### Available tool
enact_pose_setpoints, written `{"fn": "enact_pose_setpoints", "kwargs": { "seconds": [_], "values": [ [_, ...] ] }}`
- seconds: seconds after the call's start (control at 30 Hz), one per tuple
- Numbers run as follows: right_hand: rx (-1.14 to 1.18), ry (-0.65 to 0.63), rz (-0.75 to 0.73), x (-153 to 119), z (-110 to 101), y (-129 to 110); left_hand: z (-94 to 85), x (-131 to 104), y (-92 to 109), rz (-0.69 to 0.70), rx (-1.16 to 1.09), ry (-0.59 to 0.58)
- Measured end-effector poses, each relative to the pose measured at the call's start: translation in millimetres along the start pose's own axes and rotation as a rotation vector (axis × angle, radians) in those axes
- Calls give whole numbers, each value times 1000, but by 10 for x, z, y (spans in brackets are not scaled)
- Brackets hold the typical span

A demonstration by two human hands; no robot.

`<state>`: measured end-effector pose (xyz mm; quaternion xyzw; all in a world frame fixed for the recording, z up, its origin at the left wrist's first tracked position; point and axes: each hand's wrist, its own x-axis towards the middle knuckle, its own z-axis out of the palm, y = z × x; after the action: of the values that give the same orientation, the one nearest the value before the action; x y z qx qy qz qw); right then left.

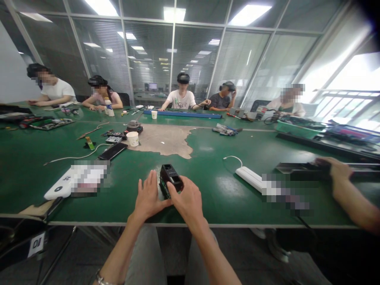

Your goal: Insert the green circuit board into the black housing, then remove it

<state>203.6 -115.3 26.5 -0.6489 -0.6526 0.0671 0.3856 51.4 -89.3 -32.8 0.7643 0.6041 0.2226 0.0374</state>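
A small black boxy device with rectangular openings stands on the green table in front of me. A bit of green shows along its lower left side, perhaps a circuit board. My right hand grips the device from its right side, thumb toward me. My left hand lies to its left, fingers stretched out and held together, palm facing the device. The left thumb points to the device's near end, close to the right thumb. Whether the left hand touches the device I cannot tell.
A white power bank and a black phone lie left, near a paper cup. On the right are a white strip with a cable and another person's hand on a black rail. Several people sit across the table.
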Motion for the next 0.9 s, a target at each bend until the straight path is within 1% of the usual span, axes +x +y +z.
{"fn": "enact_pose_setpoints", "kwargs": {
  "seconds": [0.17, 0.3, 0.47, 0.6, 0.73, 0.9],
  "values": [
    [-122, -42, -12, -44, 104, -59, -19, -17, 17, -13, -43, 32],
    [-219, -112, -10, -120, 137, -43, -47, -22, 37, -22, -42, 17],
    [-236, -149, -7, -204, 151, 21, -53, -23, 29, -9, -30, 0],
    [-222, -115, -23, -203, 154, 32, -28, -25, 15, -12, -16, 14],
    [-148, -94, -28, -165, 138, -11, 5, -24, 11, -11, -3, 26],
    [6, 36, -38, -66, 22, -27, 36, -9, -7, 0, 12, 10]
  ]
}}
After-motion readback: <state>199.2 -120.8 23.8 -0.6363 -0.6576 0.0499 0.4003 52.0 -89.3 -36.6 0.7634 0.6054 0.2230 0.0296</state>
